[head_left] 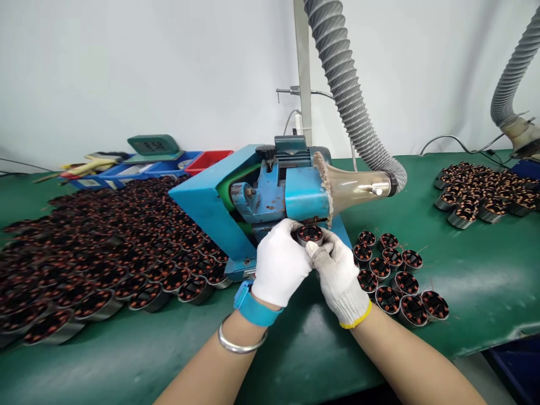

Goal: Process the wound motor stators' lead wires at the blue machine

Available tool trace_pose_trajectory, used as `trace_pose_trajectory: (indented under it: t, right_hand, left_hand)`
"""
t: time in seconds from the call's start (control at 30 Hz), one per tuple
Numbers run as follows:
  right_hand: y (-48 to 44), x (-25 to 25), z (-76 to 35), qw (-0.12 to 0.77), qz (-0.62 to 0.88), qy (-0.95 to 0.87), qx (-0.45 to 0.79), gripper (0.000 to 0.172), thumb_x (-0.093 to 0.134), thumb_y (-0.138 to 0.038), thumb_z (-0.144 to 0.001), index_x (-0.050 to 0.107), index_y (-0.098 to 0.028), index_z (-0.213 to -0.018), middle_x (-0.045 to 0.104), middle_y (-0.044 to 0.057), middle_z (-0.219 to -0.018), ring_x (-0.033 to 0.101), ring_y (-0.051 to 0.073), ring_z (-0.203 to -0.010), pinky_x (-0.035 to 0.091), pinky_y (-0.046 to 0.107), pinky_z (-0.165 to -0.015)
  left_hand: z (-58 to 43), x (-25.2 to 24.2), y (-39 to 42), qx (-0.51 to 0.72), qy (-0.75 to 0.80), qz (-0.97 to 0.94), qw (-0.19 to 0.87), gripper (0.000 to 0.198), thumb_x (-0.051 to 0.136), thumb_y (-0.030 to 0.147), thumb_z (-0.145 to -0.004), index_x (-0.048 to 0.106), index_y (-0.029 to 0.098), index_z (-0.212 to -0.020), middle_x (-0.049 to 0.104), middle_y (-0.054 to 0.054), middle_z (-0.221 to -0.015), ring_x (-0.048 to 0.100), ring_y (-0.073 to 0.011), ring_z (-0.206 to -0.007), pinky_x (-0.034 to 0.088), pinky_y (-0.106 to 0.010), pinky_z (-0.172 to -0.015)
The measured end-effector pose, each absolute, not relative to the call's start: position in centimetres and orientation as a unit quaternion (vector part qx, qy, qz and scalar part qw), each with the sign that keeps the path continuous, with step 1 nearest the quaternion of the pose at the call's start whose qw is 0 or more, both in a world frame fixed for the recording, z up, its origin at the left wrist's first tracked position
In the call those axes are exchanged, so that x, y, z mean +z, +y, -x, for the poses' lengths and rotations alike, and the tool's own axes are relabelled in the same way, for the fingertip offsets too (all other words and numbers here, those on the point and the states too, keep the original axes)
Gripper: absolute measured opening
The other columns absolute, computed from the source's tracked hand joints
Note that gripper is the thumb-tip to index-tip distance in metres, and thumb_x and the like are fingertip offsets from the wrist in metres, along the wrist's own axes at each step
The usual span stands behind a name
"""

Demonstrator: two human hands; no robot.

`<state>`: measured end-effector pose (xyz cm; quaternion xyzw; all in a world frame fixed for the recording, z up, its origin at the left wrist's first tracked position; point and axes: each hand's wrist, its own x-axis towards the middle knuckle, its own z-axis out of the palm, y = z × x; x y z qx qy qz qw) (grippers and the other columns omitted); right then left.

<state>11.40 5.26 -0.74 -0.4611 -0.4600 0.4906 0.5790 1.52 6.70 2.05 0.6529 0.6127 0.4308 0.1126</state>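
Both my hands wear white knit gloves and meet in front of a blue machine (236, 194). Together they grip one small round motor stator (310, 233) with copper windings, held just under the machine's blue head. My left hand (280, 261) curls around its left side; my right hand (340, 275) pinches it from the right, thumb on top. A clear funnel (358, 188) joined to a grey ribbed hose (346, 90) sits just above the stator.
A large heap of stators (105, 247) covers the green table on the left. A small group of stators (394, 275) stands right of my hands; another pile (481, 191) lies far right. Blue and red bins (169, 163) sit behind. A second hose (512, 79) hangs at right.
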Motion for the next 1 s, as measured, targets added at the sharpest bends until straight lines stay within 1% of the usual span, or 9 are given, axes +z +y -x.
trace_pose_trajectory:
  t: [0.07, 0.13, 0.2, 0.33, 0.47, 0.63, 0.83, 0.9, 1.0]
  right_hand:
    - [4.8, -1.2, -11.7, 0.576, 0.461, -0.486, 0.468, 0.047, 0.064, -0.038, -0.074, 0.059, -0.012, -0.113, 0.052, -0.004, -0.064, 0.053, 0.014, -0.061, 0.05, 0.028, -0.062]
    - [4.0, -1.8, -12.0, 0.572, 0.447, -0.533, 0.434, 0.046, 0.066, -0.033, -0.072, 0.058, -0.016, -0.115, 0.064, 0.004, -0.087, 0.062, 0.019, -0.081, 0.053, 0.033, -0.078]
    - [3.3, -2.5, -12.2, 0.562, 0.417, -0.582, 0.414, 0.047, 0.066, -0.029, -0.072, 0.057, -0.02, -0.117, 0.064, 0.007, -0.107, 0.062, 0.024, -0.098, 0.051, 0.036, -0.09]
    - [2.8, -3.1, -12.2, 0.556, 0.366, -0.621, 0.413, 0.049, 0.064, -0.026, -0.074, 0.054, -0.023, -0.122, 0.061, 0.008, -0.118, 0.059, 0.026, -0.109, 0.047, 0.04, -0.099]
    - [3.5, -2.8, -12.6, 0.551, 0.333, -0.608, 0.464, 0.047, 0.065, -0.025, -0.076, 0.056, -0.023, -0.122, 0.063, 0.007, -0.116, 0.061, 0.026, -0.107, 0.049, 0.041, -0.097]
    - [4.4, -2.6, -13.3, 0.583, 0.256, -0.525, 0.564, 0.046, 0.071, -0.026, -0.077, 0.055, -0.024, -0.12, 0.065, 0.009, -0.113, 0.064, 0.025, -0.103, 0.053, 0.04, -0.091]
    - [4.4, -2.0, -13.3, 0.585, 0.315, -0.591, 0.458, 0.034, 0.065, -0.027, -0.082, 0.064, -0.025, -0.116, 0.061, 0.008, -0.122, 0.056, 0.026, -0.116, 0.043, 0.041, -0.103]
    - [4.2, -1.8, -13.3, 0.595, 0.354, -0.564, 0.449, 0.023, 0.058, -0.029, -0.087, 0.069, -0.022, -0.105, 0.065, 0.008, -0.111, 0.061, 0.024, -0.105, 0.048, 0.038, -0.094]
    - [4.0, -1.7, -13.3, 0.594, 0.393, -0.506, 0.487, 0.018, 0.061, -0.032, -0.085, 0.071, -0.018, -0.089, 0.067, 0.007, -0.09, 0.063, 0.019, -0.083, 0.052, 0.031, -0.075]
  left_hand:
    - [-1.4, 1.3, 6.2, 0.454, 0.596, -0.654, 0.104, 0.032, 0.076, 0.035, -0.056, 0.061, 0.019, -0.08, 0.067, -0.002, -0.072, 0.064, -0.021, -0.066, 0.05, -0.031, -0.062]
    - [-1.0, 0.3, 5.4, 0.489, 0.567, -0.657, 0.09, 0.035, 0.077, 0.035, -0.056, 0.06, 0.019, -0.082, 0.066, -0.002, -0.074, 0.063, -0.0196, -0.067, 0.05, -0.03, -0.062]
    - [-0.7, -0.8, 4.6, 0.52, 0.541, -0.657, 0.08, 0.038, 0.078, 0.034, -0.056, 0.058, 0.019, -0.083, 0.063, -0.001, -0.074, 0.062, -0.018, -0.066, 0.051, -0.03, -0.062]
    - [-0.5, -2.2, 3.9, 0.556, 0.536, -0.624, 0.119, 0.043, 0.08, 0.03, -0.054, 0.054, 0.02, -0.086, 0.062, -0.001, -0.078, 0.063, -0.0177, -0.068, 0.054, -0.03, -0.064]
    - [-0.7, -1.4, 3.8, 0.573, 0.504, -0.588, 0.267, 0.047, 0.077, 0.021, -0.057, 0.052, 0.02, -0.097, 0.066, -0.003, -0.087, 0.067, -0.0189, -0.076, 0.057, -0.032, -0.068]
    - [0.2, 0.1, 3.7, 0.522, 0.414, -0.635, 0.39, 0.043, 0.068, 0.015, -0.067, 0.057, 0.019, -0.108, 0.066, -0.009, -0.111, 0.065, -0.0239, -0.103, 0.055, -0.038, -0.091]
    - [0.5, -1.0, 3.7, 0.565, 0.433, -0.628, 0.315, 0.049, 0.073, 0.017, -0.064, 0.055, 0.019, -0.11, 0.066, -0.009, -0.112, 0.065, -0.0245, -0.105, 0.055, -0.038, -0.092]
    - [0.6, -1.2, 3.6, 0.546, 0.447, -0.648, 0.286, 0.045, 0.07, 0.017, -0.067, 0.055, 0.019, -0.109, 0.067, -0.008, -0.109, 0.066, -0.0235, -0.102, 0.055, -0.038, -0.09]
    - [0.7, -1.0, 3.5, 0.503, 0.467, -0.673, 0.273, 0.041, 0.069, 0.019, -0.068, 0.056, 0.019, -0.107, 0.068, -0.007, -0.103, 0.068, -0.0228, -0.094, 0.057, -0.037, -0.084]
